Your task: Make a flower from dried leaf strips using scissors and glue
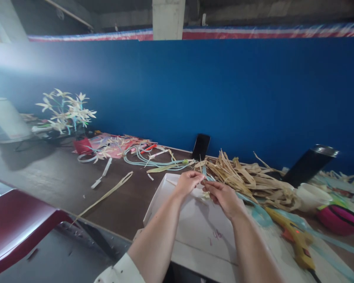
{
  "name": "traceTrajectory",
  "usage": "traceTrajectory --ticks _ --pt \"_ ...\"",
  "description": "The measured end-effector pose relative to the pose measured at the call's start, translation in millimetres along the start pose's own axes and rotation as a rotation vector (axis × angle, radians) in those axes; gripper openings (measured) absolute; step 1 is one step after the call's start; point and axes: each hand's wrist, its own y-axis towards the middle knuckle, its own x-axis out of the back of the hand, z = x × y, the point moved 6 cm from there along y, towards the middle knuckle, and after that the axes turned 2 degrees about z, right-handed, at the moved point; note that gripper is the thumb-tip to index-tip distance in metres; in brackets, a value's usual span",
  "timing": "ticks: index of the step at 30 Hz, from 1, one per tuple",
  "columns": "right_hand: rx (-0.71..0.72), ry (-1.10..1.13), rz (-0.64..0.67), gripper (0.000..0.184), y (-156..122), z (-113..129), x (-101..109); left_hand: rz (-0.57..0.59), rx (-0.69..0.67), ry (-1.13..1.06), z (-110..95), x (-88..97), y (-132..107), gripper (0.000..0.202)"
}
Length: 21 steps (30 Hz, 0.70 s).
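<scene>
My left hand (190, 181) and my right hand (221, 195) meet above a white box lid (191, 232), fingertips nearly touching. Both are closed in a pinch. Whatever lies between the fingers is too small and blurred to name. Pale scraps (205, 195) show just below the fingertips. Right behind the hands spreads a heap of dried husk strips (238, 173), tan and curled. Pinkish handwriting (216, 236) marks the lid's surface.
A yellow glue gun (296, 239), a white cup (311, 196), a pink pouch (340, 220) and a black flask (311, 165) stand or lie at right. A phone (201, 146) leans on the blue partition (224, 90). Left are pale-blue cords (135, 162), husk flowers (67, 110) and a red chair (20, 224).
</scene>
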Motion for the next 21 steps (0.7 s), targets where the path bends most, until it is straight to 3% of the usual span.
traceTrajectory --ticks 11,21 --pt "-0.048 -0.093 0.032 0.033 -3.0 0.6 -2.6 -0.057 0.081 -0.324 -6.1 5.4 -4.5 0.034" --pt "-0.111 -0.072 0.037 0.027 -3.9 0.4 -5.0 -0.096 -0.037 -0.348 -7.9 5.8 -1.5 0.025"
